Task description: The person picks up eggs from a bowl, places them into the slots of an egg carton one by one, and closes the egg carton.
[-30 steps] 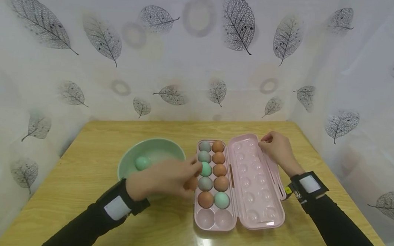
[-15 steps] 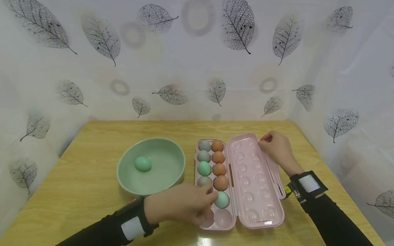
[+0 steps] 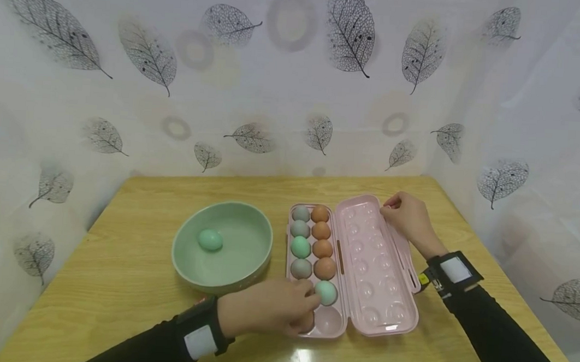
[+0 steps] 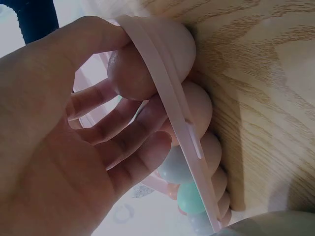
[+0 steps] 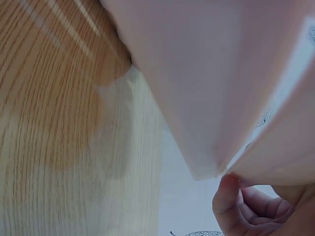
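My left hand (image 3: 276,306) is at the near end of a pink egg box (image 3: 329,320), its fingers curled round a brown egg (image 4: 129,73) in the near-left cup. From the left wrist view, the thumb lies at the box's rim and the fingertips are beside the egg. Just right of these fingers sits a pale green egg (image 3: 325,293). Brown, grey and green eggs fill the rows beyond. My right hand (image 3: 410,220) pinches the far outer edge of the flap (image 3: 404,252) along the opened lid (image 3: 371,273).
Left of the egg box stands a green bowl (image 3: 242,255) with one green egg (image 3: 210,239) in it. Everything stands on a wooden table (image 3: 123,260), with a leaf-patterned sheet (image 3: 285,93) behind and at both sides.
My left hand has carried the brown egg from beside the bowl, right and toward the near end of the egg box, down into the near-left cup. My right hand stays at the flap.
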A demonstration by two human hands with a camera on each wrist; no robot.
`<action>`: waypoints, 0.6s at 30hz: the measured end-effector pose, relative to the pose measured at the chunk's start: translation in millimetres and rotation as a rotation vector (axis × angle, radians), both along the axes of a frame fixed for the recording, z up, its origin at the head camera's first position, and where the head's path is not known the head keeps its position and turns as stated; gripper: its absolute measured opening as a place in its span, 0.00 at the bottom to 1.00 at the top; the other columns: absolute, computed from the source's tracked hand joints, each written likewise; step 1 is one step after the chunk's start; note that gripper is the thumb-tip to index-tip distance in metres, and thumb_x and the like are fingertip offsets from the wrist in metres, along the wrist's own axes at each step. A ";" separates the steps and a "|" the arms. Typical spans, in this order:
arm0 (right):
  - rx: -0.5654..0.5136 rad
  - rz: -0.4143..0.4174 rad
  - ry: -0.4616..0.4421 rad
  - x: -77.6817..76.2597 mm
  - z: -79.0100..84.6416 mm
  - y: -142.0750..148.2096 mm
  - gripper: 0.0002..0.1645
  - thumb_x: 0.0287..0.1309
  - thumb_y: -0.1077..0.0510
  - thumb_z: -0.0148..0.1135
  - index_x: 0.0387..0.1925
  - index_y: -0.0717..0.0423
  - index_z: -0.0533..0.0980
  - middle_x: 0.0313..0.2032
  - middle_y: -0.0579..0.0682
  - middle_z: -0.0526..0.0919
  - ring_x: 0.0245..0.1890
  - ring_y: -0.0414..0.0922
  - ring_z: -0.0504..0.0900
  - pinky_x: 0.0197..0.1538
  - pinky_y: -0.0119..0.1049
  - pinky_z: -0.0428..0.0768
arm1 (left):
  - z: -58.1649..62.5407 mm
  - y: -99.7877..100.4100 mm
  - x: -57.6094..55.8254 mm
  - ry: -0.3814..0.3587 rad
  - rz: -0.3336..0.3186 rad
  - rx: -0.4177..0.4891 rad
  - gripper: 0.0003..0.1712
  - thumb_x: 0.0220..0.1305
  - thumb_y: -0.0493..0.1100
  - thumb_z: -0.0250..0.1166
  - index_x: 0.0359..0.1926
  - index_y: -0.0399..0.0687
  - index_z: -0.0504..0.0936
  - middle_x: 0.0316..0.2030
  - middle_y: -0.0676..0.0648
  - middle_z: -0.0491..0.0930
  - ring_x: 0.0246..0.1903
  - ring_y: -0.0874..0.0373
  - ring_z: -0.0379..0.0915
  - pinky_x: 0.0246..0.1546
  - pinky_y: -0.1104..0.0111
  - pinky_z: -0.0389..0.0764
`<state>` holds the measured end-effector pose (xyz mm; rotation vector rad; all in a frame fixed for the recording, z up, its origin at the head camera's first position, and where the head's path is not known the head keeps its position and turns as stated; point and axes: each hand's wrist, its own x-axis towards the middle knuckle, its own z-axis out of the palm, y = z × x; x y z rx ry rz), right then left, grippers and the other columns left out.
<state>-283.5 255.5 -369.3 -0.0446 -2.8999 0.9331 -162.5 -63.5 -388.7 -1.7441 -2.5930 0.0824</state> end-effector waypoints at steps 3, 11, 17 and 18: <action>0.004 -0.001 -0.001 0.6 0.5 -1.1 0.16 0.63 0.56 0.59 0.45 0.66 0.77 0.41 0.64 0.82 0.36 0.53 0.80 0.33 0.32 0.75 | -0.7 -0.7 0.5 -0.018 -0.003 0.024 0.12 0.63 0.52 0.68 0.38 0.55 0.74 0.32 0.57 0.71 0.22 0.71 0.59 0.21 0.81 0.60; 0.001 -0.006 -0.016 0.3 -0.1 -1.4 0.17 0.63 0.56 0.59 0.46 0.66 0.76 0.42 0.64 0.82 0.37 0.52 0.80 0.33 0.32 0.76 | -1.4 0.8 2.2 -0.034 -0.020 0.028 0.08 0.64 0.51 0.67 0.35 0.58 0.75 0.31 0.59 0.71 0.29 0.69 0.62 0.22 0.82 0.59; 0.007 -0.003 -0.004 0.0 -0.8 -0.8 0.17 0.63 0.56 0.59 0.45 0.66 0.77 0.42 0.65 0.82 0.37 0.53 0.80 0.33 0.32 0.76 | -1.4 0.5 1.5 -0.027 -0.026 0.040 0.06 0.65 0.50 0.65 0.35 0.58 0.76 0.32 0.59 0.71 0.32 0.69 0.64 0.25 0.83 0.61; 0.007 -0.003 -0.002 0.0 -0.7 -0.5 0.17 0.63 0.56 0.59 0.45 0.66 0.77 0.42 0.65 0.82 0.37 0.53 0.80 0.33 0.32 0.76 | -1.3 0.2 1.2 -0.021 -0.028 0.045 0.06 0.65 0.50 0.65 0.35 0.58 0.76 0.32 0.59 0.72 0.32 0.69 0.64 0.25 0.83 0.61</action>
